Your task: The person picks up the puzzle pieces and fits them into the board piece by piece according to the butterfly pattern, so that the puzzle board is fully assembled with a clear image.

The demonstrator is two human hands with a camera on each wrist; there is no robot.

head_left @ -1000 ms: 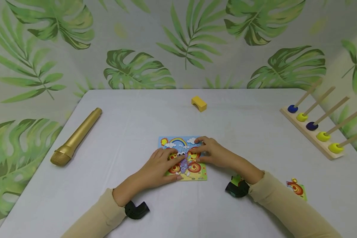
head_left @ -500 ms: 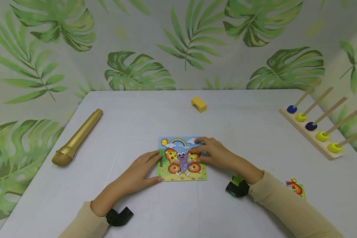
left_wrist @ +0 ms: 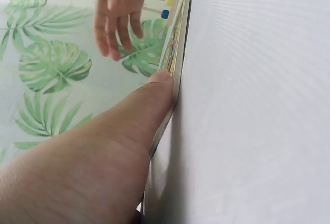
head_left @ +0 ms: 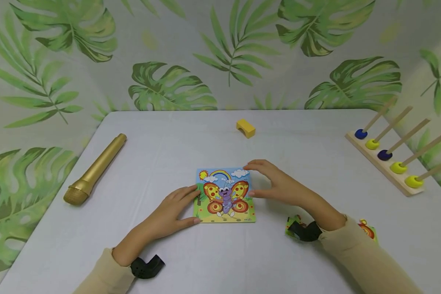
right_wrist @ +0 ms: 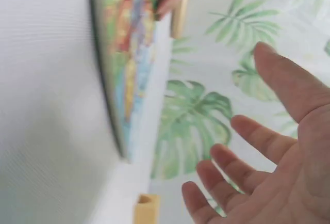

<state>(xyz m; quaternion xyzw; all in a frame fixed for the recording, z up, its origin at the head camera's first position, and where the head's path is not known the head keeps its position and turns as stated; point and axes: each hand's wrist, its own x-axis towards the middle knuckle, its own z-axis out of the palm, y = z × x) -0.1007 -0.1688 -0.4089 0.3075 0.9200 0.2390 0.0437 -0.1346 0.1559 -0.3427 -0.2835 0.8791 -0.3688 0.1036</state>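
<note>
A square butterfly jigsaw puzzle [head_left: 226,199] lies flat on the white table, with a rainbow and a sun printed along its top. My left hand [head_left: 172,211] rests at the puzzle's left edge, its fingers and thumb extended and touching the border. Just off the puzzle's right edge is my right hand [head_left: 281,183], fingers spread and holding nothing; the right wrist view shows its palm [right_wrist: 289,182] apart from the board. A loose puzzle piece [head_left: 290,223] lies below the right wrist, partly covered. Another piece [head_left: 370,232] is half hidden behind the right sleeve.
A gold microphone [head_left: 95,169] lies at the left of the table. At the back stands a yellow arch block [head_left: 246,128]. A wooden peg rack [head_left: 386,165] with blue and yellow beads is at the right. Leaf-patterned cloth [head_left: 220,57] hangs behind.
My left hand drew back from the puzzle's middle to its left edge. My right hand then lifted off the board and moved right, its fingers spreading.
</note>
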